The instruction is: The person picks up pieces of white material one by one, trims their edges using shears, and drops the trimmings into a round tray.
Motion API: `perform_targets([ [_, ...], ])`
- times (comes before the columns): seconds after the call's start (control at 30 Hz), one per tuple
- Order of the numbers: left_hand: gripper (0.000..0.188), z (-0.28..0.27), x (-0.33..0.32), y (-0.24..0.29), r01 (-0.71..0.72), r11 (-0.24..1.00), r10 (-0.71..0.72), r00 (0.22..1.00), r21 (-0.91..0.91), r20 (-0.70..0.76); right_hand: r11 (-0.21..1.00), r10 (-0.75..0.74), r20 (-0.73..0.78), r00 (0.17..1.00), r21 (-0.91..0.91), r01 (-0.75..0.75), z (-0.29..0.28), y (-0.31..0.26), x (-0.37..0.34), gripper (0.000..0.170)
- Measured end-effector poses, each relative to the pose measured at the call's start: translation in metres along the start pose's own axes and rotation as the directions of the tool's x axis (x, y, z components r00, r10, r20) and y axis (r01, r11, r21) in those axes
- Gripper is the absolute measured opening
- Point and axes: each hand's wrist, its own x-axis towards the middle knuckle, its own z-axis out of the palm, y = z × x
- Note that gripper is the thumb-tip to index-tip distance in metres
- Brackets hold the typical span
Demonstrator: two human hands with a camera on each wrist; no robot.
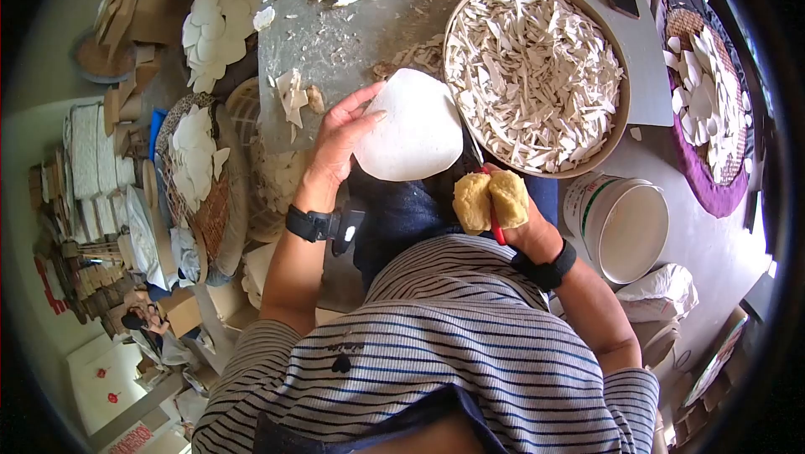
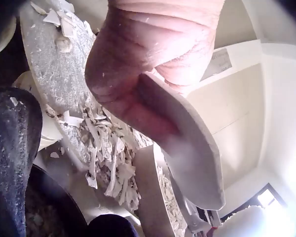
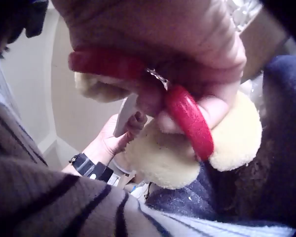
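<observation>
White flat rounded sheet point(image 1: 411, 131) is pinched by left hand point(image 1: 338, 142), thumb laid on upper face, just left of round tan-rimmed basin point(image 1: 625, 93) of white slivers point(image 1: 537, 77). Red-handled metal scissors point(image 1: 498, 233), yellow foam point(image 1: 509, 201) around handles, are gripped by right hand point(image 1: 537, 234) at basin's person-facing side. Hands apart.

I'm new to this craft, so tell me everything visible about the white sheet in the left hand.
The white sheet is thin, rounded and matte with slightly angular edges; it looks stiff, its material unclear. The left hand pinches one side, thumb on the face turned toward the head camera, near the round tray; whether the two touch can't be told.
</observation>
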Motion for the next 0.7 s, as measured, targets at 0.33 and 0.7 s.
perform_targets([
  [0.33,0.045,-0.006,0.007,0.009,0.081,0.995,-0.087,0.988,0.052,0.124,0.995,-0.017,-0.028,0.999,0.093,0.020,0.005,-0.001,0.009,0.021],
  [0.7,0.042,0.008,0.004,0.021,0.068,0.989,-0.096,0.973,0.134,0.212,0.382,-0.275,-0.042,0.961,-0.922,0.069,0.038,-0.025,0.007,0.016],
])
